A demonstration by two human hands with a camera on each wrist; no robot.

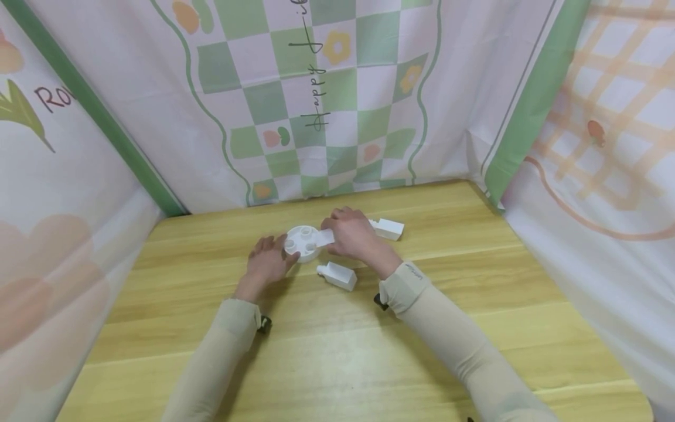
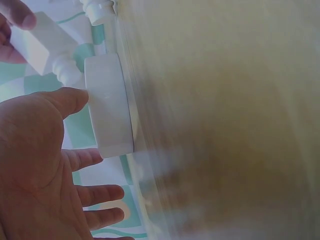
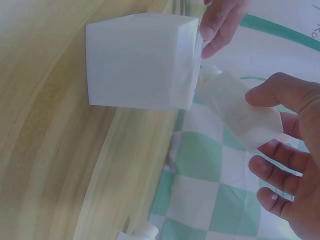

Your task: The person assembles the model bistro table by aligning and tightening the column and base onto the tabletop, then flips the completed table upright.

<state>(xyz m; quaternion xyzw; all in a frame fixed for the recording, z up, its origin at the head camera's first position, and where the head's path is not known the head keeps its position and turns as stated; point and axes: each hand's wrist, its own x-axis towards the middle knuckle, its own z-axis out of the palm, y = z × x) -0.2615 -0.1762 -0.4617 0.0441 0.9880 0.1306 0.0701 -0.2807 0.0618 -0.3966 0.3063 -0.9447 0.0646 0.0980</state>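
A round white base [image 1: 300, 241] with several raised ring sockets lies flat on the table. My left hand [image 1: 267, 259] pinches its rim between thumb and index finger, the other fingers spread beside it. My right hand [image 1: 352, 231] holds a white rectangular block [image 3: 242, 110] with a threaded end between thumb and fingers. That block is tilted, its threaded end pointing down at the base's right side. In the left wrist view the threaded end overlaps the edge of the base [image 2: 110, 107].
A similar white block [image 1: 337, 276] lies on the wooden table [image 1: 327, 346] in front of the base. Another white block [image 1: 389, 228] lies to the right, partly behind my right hand. Patterned curtains [image 1: 343, 117] hang along the table's back and sides.
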